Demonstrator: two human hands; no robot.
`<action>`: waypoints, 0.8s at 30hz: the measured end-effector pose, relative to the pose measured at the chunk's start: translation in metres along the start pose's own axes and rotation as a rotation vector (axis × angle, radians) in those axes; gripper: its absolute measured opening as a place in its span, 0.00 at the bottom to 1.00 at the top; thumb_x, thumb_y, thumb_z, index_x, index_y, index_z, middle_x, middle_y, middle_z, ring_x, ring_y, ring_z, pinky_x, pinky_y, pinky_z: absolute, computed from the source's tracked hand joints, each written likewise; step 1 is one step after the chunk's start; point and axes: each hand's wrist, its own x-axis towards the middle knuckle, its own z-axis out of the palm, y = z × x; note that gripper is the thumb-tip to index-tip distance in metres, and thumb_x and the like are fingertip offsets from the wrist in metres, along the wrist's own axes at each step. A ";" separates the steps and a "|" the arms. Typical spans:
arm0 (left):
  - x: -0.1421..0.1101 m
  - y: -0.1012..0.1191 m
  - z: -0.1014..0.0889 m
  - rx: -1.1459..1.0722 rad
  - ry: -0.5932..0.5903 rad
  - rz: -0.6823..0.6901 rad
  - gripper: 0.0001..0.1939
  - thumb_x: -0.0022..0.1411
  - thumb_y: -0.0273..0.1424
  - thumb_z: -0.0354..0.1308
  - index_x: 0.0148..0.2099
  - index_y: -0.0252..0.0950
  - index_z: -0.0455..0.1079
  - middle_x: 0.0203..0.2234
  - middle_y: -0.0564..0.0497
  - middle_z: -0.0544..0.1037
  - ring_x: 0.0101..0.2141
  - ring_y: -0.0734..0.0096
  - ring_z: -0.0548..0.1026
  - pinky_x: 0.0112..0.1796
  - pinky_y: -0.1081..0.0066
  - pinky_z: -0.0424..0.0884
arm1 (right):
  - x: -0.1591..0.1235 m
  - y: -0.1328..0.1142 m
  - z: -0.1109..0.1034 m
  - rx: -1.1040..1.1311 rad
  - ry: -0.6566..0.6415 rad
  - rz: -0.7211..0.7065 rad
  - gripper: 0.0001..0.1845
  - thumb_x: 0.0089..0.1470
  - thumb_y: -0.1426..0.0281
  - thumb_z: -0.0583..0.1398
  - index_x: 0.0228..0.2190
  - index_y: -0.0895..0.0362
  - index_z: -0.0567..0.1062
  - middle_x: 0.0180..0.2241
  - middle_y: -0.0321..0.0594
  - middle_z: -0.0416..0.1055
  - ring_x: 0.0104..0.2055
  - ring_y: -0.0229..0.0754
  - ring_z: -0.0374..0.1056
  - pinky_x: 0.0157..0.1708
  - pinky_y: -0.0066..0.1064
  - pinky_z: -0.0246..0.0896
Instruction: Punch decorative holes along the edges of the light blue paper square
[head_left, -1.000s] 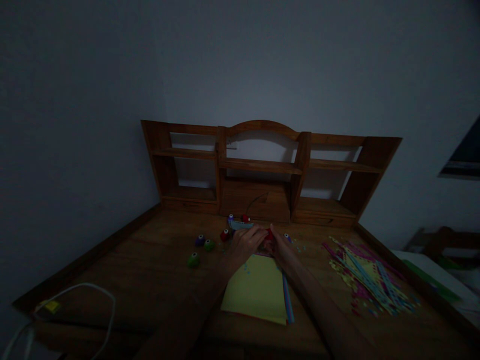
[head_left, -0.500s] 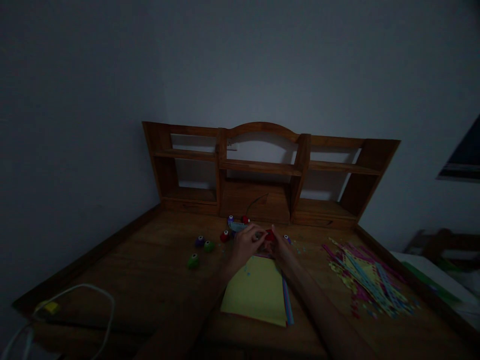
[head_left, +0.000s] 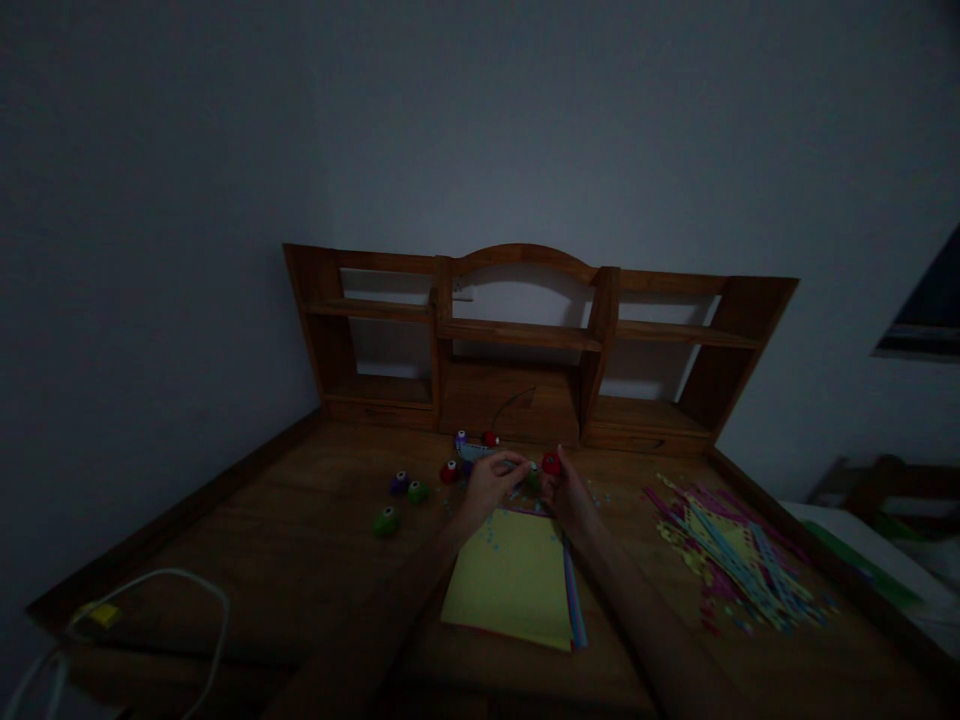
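My right hand [head_left: 571,502] is closed around a small, rounded red craft punch [head_left: 552,463], held above the far edge of the paper. To its left, my left hand [head_left: 490,485] has thumb and fingers pinched together; what they hold, if anything, is too small and dark to make out. A green punch [head_left: 533,477] shows between the two hands. Beneath them lies a stack of coloured paper with a yellow sheet [head_left: 510,585] on top, and tiny blue paper bits [head_left: 491,535] are scattered on it.
Several similar punches, among them a green one [head_left: 386,521] and a red one [head_left: 449,472], stand left of my hands. A heap of punched paper strips [head_left: 739,560] lies at right. Behind is a wooden shelf [head_left: 517,335]; a white cable [head_left: 217,600] loops at front left.
My hands have moved apart, and the red punch has shifted slightly right and up with my right hand. More blue bits show on the yellow sheet.
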 end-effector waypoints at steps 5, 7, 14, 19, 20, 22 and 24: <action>0.004 -0.010 0.001 0.057 0.010 0.067 0.15 0.53 0.41 0.63 0.35 0.34 0.74 0.27 0.50 0.79 0.24 0.72 0.73 0.25 0.75 0.66 | 0.002 -0.001 -0.004 0.027 0.021 -0.064 0.28 0.43 0.44 0.63 0.16 0.53 0.64 0.12 0.31 0.62 0.15 0.35 0.57 0.19 0.29 0.50; 0.006 -0.014 -0.001 0.107 0.036 0.110 0.14 0.56 0.41 0.61 0.37 0.34 0.74 0.31 0.49 0.79 0.29 0.69 0.76 0.29 0.73 0.69 | 0.003 -0.001 -0.006 0.034 0.047 -0.069 0.28 0.42 0.43 0.63 0.16 0.54 0.64 0.12 0.30 0.62 0.14 0.34 0.55 0.19 0.28 0.49; 0.010 -0.015 -0.017 0.326 0.290 0.212 0.10 0.63 0.33 0.52 0.43 0.37 0.73 0.36 0.48 0.79 0.36 0.66 0.77 0.38 0.69 0.71 | 0.004 0.001 -0.006 0.014 0.079 -0.108 0.28 0.42 0.43 0.63 0.16 0.54 0.65 0.13 0.30 0.62 0.14 0.33 0.55 0.18 0.28 0.50; 0.012 -0.012 -0.025 0.445 0.431 0.255 0.09 0.62 0.28 0.52 0.42 0.38 0.73 0.38 0.48 0.79 0.41 0.64 0.75 0.45 0.64 0.68 | 0.000 0.000 -0.003 0.005 0.125 -0.115 0.27 0.44 0.44 0.62 0.17 0.53 0.65 0.13 0.31 0.63 0.15 0.35 0.58 0.18 0.29 0.51; 0.013 -0.013 -0.026 0.447 0.436 0.255 0.10 0.61 0.27 0.52 0.42 0.38 0.72 0.39 0.48 0.79 0.42 0.64 0.75 0.46 0.63 0.68 | -0.001 0.000 -0.003 0.004 0.131 -0.118 0.27 0.44 0.44 0.63 0.17 0.53 0.65 0.13 0.31 0.63 0.15 0.35 0.58 0.18 0.29 0.51; 0.013 -0.015 -0.026 0.417 0.426 0.233 0.10 0.61 0.25 0.51 0.42 0.37 0.72 0.39 0.47 0.79 0.42 0.64 0.75 0.46 0.63 0.69 | -0.001 0.001 -0.003 0.000 0.135 -0.121 0.26 0.44 0.45 0.63 0.18 0.53 0.65 0.12 0.31 0.63 0.15 0.36 0.59 0.17 0.28 0.51; 0.014 -0.016 -0.025 0.375 0.410 0.207 0.11 0.61 0.24 0.51 0.43 0.37 0.71 0.39 0.47 0.79 0.41 0.64 0.76 0.45 0.63 0.69 | 0.001 0.001 -0.003 -0.006 0.123 -0.136 0.25 0.44 0.45 0.62 0.19 0.53 0.65 0.13 0.31 0.63 0.15 0.36 0.59 0.16 0.28 0.50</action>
